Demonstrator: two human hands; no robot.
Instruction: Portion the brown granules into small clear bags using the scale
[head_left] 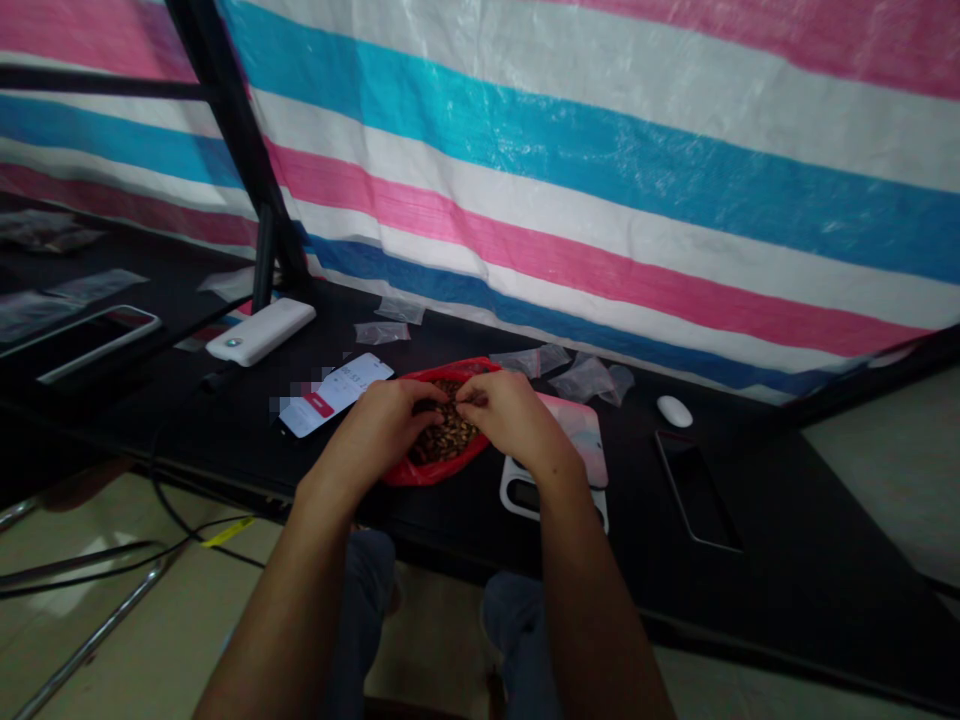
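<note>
A red plastic bag (442, 474) lies spread open on the black table, filled with small brown pieces (448, 440) that look like beans or shelled nuts. Over its left side is my left hand (386, 415), thumb and forefinger apart at the pieces. My right hand (506, 410) reaches in from the other side, its fingertips drawn together in a pinch; whatever may be between them is too small to make out. Partly under my right wrist sits a white kitchen scale (521, 492) with a pinkish flat item (592, 445) on top.
Left of the bag lies a lit phone (334, 396), with a white power bank (261, 332) behind it. Small clear bags (581, 378) lie along the striped sheet (600, 220). A white mouse-like object (674, 411) and dark phone (696, 490) are at right. Cables (169, 505) hang at left.
</note>
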